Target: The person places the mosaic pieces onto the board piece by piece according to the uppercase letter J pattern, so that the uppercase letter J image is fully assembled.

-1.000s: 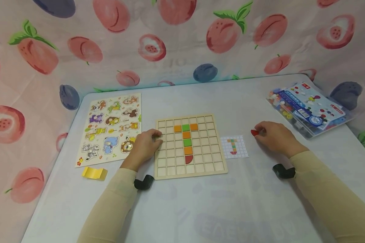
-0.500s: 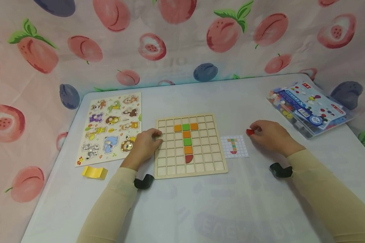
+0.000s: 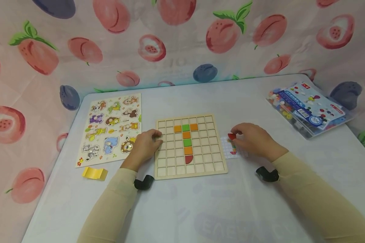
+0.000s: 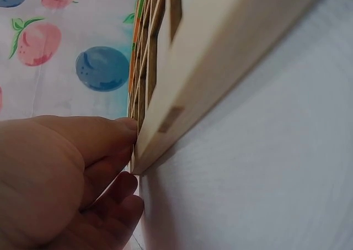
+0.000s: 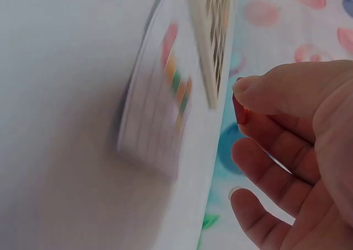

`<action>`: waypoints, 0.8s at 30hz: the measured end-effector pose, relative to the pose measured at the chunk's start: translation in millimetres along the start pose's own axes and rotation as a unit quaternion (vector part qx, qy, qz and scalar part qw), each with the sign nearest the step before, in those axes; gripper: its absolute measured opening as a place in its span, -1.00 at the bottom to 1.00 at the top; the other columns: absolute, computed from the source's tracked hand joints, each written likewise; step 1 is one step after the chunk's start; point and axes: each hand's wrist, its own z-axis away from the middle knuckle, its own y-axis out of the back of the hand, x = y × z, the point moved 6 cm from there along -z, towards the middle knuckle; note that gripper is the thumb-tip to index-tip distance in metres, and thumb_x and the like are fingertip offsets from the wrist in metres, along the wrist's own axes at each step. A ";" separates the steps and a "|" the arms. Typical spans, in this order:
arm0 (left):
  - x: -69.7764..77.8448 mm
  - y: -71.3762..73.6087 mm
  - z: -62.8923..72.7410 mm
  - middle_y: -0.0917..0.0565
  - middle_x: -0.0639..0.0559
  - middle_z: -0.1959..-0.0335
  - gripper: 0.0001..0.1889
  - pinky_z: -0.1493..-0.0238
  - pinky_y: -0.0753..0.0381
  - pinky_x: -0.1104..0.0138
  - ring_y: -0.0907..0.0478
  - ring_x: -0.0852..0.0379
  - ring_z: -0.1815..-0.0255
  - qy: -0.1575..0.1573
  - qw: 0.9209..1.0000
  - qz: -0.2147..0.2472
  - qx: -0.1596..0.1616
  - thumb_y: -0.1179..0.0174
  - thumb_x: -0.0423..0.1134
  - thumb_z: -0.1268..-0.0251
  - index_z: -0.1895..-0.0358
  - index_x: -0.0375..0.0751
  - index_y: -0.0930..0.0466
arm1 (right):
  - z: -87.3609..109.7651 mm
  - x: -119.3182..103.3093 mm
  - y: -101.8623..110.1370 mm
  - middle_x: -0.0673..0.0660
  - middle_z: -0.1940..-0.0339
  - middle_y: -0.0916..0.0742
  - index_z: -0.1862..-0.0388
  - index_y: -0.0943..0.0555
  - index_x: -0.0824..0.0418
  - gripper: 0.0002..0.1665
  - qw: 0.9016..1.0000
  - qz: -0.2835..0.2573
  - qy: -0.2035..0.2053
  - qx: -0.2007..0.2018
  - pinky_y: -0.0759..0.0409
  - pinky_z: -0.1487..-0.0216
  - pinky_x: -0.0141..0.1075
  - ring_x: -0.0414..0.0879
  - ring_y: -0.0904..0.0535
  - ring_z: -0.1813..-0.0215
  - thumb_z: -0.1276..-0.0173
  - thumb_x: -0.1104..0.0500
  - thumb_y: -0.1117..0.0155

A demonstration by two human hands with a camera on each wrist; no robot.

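A wooden grid board lies flat on the table, with orange and green squares and one red quarter-round piece in a T-like column. My left hand holds the board's left edge; in the left wrist view the thumb touches the rim. Between the thumb and index finger of my right hand is a small red piece, also seen as a red block in the right wrist view. It is above the printed pattern card, which my right hand partly covers.
An animal puzzle board lies on the left, with a yellow wavy block in front of it. At the far right sits a clear plastic case of colourful parts. A fruit-print cloth hangs behind the table.
My right hand has carried the red piece left, from the right of the pattern card to above it. My left hand and the grid board have stayed in place.
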 end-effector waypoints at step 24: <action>0.4 -0.7 0.4 -0.63 -0.11 -0.17 -0.70 -0.27 -0.46 0.04 -0.51 -0.06 -0.15 -0.007 1.000 0.003 0.004 -0.28 -0.22 -0.38 -0.12 -0.18 -0.62 | -20.5 -84.8 -47.3 0.08 0.14 -0.73 0.04 -0.70 0.25 -0.74 0.995 -0.013 0.091 -0.046 -0.62 0.00 -0.12 0.00 -0.60 0.08 -0.34 0.20 -0.28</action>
